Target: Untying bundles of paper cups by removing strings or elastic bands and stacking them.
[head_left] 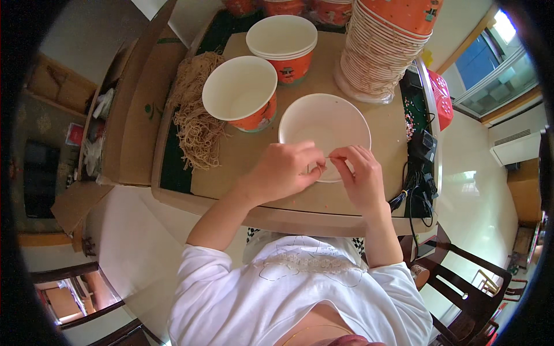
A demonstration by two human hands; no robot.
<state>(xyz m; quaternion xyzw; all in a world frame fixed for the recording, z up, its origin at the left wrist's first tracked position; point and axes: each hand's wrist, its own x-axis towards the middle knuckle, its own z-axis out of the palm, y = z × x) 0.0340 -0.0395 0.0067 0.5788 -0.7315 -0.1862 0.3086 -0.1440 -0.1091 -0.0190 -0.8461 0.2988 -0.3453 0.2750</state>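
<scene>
Both of my hands meet over the near rim of a white bowl on the cardboard-covered table. My left hand is closed in a pinch, its fingers slightly blurred. My right hand pinches with thumb and forefinger close beside it. A short piece of thin string shows between the two sets of fingertips; the rest is hidden by my fingers. Beyond the bowl, to the left, stand an orange paper bucket with a white inside and a short stack of similar buckets.
A heap of beige strings lies at the table's left. A tall stack of paper buckets, with strings about its rims, stands at the far right. Black cables and adapters line the right edge. An open cardboard box stands left of the table.
</scene>
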